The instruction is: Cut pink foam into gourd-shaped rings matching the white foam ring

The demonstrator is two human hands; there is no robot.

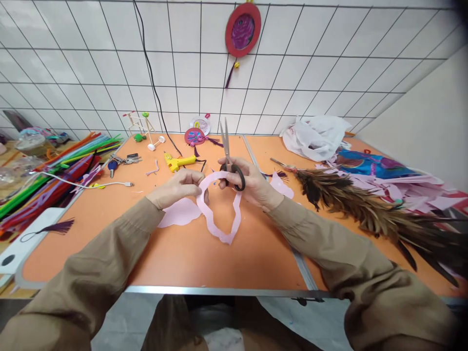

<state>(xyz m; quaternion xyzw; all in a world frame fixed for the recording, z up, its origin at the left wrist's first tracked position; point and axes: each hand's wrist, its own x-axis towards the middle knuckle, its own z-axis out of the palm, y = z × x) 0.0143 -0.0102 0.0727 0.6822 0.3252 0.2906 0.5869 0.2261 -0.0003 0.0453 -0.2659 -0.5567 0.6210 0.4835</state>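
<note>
My left hand (179,187) pinches the top of a thin pink paper loop (220,225) that hangs down over the orange table (204,263). My right hand (252,184) grips black-handled scissors (227,156), blades closed and pointing straight up, just right of the loop's top. A flat pink paper cutout (179,214) lies on the table under my left wrist.
A yellow glue gun (178,162) lies behind my hands. Bundled pipe cleaners (54,170) and a white cable (91,184) fill the left. A brown feather duster (365,209), pink paper scraps (413,190) and a white plastic bag (314,136) crowd the right. Keys (122,160) sit nearby.
</note>
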